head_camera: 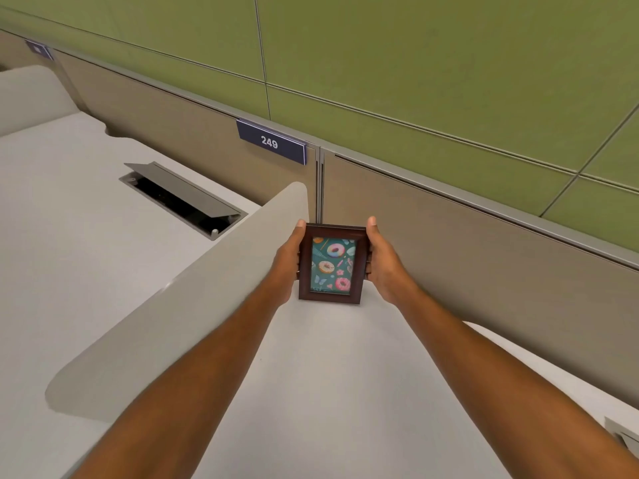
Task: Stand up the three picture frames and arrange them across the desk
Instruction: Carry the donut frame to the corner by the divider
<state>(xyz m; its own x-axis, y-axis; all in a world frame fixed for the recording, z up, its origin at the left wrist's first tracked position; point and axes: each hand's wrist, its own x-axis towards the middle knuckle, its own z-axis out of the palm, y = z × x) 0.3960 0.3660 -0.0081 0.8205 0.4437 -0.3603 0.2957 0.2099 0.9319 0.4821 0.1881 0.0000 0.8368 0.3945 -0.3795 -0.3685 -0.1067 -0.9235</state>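
Observation:
A small dark wooden picture frame [332,264] with a teal donut print stands upright on the white desk [328,368], in the far corner by the partition. My left hand [288,261] grips its left edge and my right hand [382,261] grips its right edge, thumbs up near the top corners. Its bottom edge rests on or just above the desk surface. No other picture frame is in view.
A grey divider panel [193,299] runs diagonally along the left of the desk. Beyond it, a neighbouring desk has an open cable hatch [183,198]. A tan back partition [484,257] carries a blue sign "249" [271,142]. Another hatch corner [624,437] shows at right.

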